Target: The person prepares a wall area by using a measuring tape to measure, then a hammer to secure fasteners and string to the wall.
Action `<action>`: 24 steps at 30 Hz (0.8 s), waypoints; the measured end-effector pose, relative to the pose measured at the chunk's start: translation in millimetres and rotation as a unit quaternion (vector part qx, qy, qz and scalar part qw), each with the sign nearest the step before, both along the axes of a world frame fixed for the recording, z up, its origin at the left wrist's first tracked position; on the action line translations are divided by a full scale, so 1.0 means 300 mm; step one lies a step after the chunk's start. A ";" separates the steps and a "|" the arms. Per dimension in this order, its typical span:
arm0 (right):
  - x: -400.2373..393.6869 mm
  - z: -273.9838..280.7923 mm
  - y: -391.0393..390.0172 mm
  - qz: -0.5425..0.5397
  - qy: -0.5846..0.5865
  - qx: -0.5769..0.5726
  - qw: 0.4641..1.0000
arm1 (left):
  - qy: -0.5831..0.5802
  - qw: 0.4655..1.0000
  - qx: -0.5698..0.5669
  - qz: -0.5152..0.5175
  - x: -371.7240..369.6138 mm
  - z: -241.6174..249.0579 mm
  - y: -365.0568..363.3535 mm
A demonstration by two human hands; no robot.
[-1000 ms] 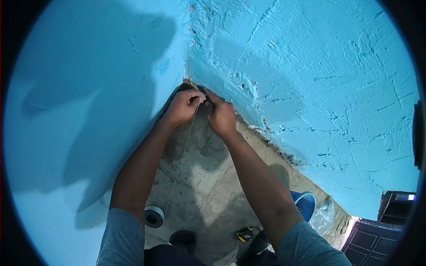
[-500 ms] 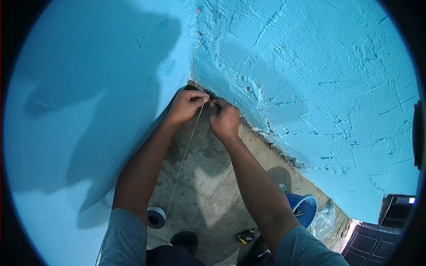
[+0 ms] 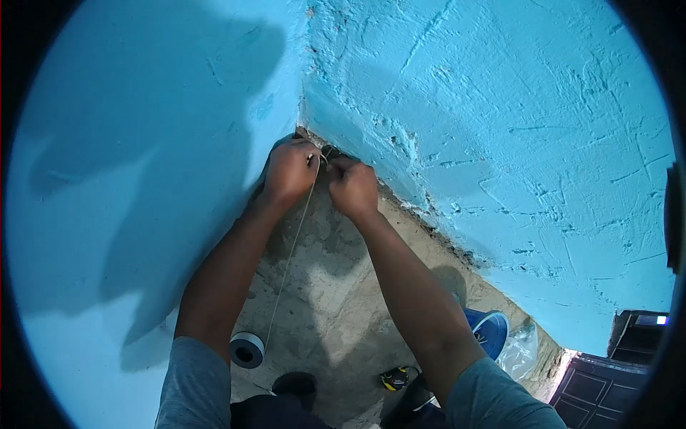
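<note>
Near the foot of the corner between two blue walls, my left hand (image 3: pixel 291 170) is closed on a thin white string (image 3: pixel 291 256). Beside it on the right, my right hand (image 3: pixel 354 187) has its thumb and fingers pinched at a small loop of the string. The two hands are a short gap apart. From them the string runs down to a white spool (image 3: pixel 247 350) with a dark centre, which rests on the floor near my left elbow.
The textured blue wall (image 3: pixel 500 129) rises on the right above a rough concrete floor (image 3: pixel 336 300). A blue bucket (image 3: pixel 490 333), a clear plastic bag (image 3: pixel 519 352) and a black-yellow object (image 3: pixel 394 379) are at the lower right. Dark panelled doors (image 3: pixel 600 392) stand beyond.
My left hand has moved slightly left and turned so its fingers curl in more. A small string loop now shows between the hands. The whole view has shifted a little.
</note>
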State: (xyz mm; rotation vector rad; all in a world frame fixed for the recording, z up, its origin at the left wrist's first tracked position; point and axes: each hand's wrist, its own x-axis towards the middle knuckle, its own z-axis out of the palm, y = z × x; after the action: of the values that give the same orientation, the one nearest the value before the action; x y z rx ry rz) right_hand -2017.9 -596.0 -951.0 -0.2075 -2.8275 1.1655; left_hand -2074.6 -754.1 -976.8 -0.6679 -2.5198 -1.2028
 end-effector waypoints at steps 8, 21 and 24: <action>-0.059 -0.061 -0.035 -0.043 0.028 -0.072 0.996 | 0.062 0.994 0.029 0.090 0.008 -0.045 0.044; -0.059 -0.031 -0.027 0.050 0.101 0.038 0.993 | 0.056 0.994 0.088 0.037 0.019 -0.016 0.019; -0.073 -0.043 -0.016 0.040 0.073 0.038 0.996 | 0.057 0.994 0.094 0.017 0.010 -0.028 0.014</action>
State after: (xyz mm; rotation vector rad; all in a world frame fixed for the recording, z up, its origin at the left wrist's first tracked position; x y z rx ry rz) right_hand -2039.8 -600.8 -963.8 -0.0033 -2.7666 1.0396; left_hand -2071.5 -749.9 -985.1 -0.6266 -2.2801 -1.3300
